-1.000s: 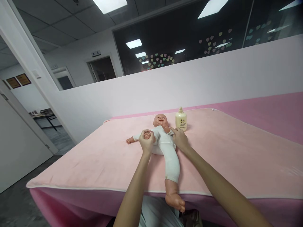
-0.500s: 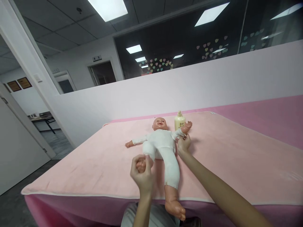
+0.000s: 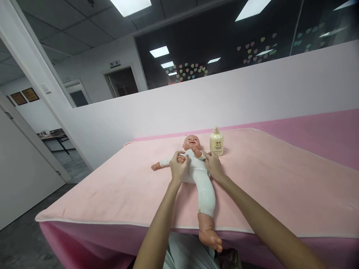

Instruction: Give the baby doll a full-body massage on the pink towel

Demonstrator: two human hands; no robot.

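A baby doll [image 3: 206,190] in a white cloth suit lies on its back on a pink blanket [image 3: 126,186], head toward the wall. My left hand [image 3: 178,166] is wrapped round one of the doll's feet, held up over its chest; that leg is bent and mostly hidden behind the hand. My right hand [image 3: 213,164] grips the doll's arm on the right, which is folded over the upper chest. The doll's other arm stretches out on the left, and its other leg reaches over the blanket's front edge. Just beyond my right hand stands a cream pump bottle [image 3: 216,142].
A low white wall [image 3: 179,108] with dark glass above runs behind the table. On the left are a white door [image 3: 25,168] and an opening to another room. My legs are below the table's front edge.
My left hand has pushed the doll's foot up from the hip toward the chest. My right hand has moved the doll's arm inward across its chest. The bottle is now less covered.
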